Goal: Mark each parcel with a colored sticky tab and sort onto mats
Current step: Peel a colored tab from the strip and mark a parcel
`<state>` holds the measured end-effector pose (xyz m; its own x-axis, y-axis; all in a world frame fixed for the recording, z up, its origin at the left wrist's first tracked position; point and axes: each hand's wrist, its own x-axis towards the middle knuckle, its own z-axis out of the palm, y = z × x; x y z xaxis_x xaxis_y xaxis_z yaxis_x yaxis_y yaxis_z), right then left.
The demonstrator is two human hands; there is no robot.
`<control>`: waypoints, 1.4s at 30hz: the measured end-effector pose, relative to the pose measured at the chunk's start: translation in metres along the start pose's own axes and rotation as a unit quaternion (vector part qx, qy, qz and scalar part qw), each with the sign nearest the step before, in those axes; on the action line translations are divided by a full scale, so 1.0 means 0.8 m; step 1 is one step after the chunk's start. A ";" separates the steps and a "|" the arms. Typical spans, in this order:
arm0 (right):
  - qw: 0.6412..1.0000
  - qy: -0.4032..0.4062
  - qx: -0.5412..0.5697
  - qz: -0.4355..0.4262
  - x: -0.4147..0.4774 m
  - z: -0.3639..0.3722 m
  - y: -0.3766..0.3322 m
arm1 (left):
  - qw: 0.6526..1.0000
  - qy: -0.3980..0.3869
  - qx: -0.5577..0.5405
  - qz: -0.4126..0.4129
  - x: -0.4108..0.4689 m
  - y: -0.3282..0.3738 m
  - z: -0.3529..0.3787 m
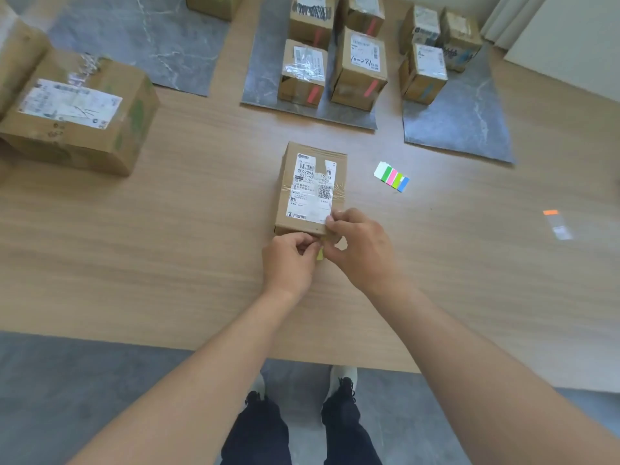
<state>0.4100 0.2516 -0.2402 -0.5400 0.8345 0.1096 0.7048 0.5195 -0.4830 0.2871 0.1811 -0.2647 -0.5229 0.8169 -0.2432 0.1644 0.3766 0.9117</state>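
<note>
The fingers (pixel 310 244) of the left hand (pixel 289 261) are pressed together, thumb to forefinger, pinching a yellow tab (pixel 320 254) at the near face of the parcel (pixel 310 189). The right hand (pixel 364 251) meets it from the other side: its fingers curl over the parcel's near top edge with the thumb below, close to the tab's upper end. Whether that thumb presses the tab itself cannot be told.

The parcel lies flat on the tabletop (pixel 167 229), label up, just ahead of both hands and not yet on any mat. The tab looks only partly stuck, with its lower end hanging free below the box edge.

To do this step well, I judge the sticky end should be laid flat on bare cardboard of the near face — not over the glossy tape, where it may lift — and rubbed down with the thumb while the right hand steadies the box. The coloured end should show plainly, as the pink tabs do on the parcels on the middle mat (pixel 268 78).

Further out, the tab pad (pixel 392 176) lies to the right of the parcel, well within reach. The right mat (pixel 469 129) carries boxes, one of them with a blue tab; the left mat (pixel 151 38) is mostly bare, with one box at its far edge. A yellow-marked parcel probably belongs on neither the pink nor the blue mat.
</note>
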 end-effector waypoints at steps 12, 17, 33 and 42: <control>0.996 0.069 -0.040 0.026 0.004 0.021 -0.001 | 0.989 0.064 0.083 -0.102 0.009 -0.004 -0.055; 0.986 0.134 -0.097 -0.004 -0.006 0.045 -0.002 | 0.983 0.078 -0.077 -0.146 0.033 -0.002 -0.086; 0.806 0.112 0.467 0.348 0.004 -0.024 -0.057 | 0.973 -0.083 -0.173 -0.125 0.039 0.097 -0.092; 0.820 0.117 0.475 0.297 0.058 -0.140 -0.129 | 0.979 -0.087 -0.171 -0.073 0.017 0.226 -0.153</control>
<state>0.3637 0.2569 -0.0880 -0.0499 0.9586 -0.2803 0.0741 -0.2763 -0.9582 0.2072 0.2065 -0.0629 -0.3653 0.8381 -0.4052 -0.2067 0.3514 0.9131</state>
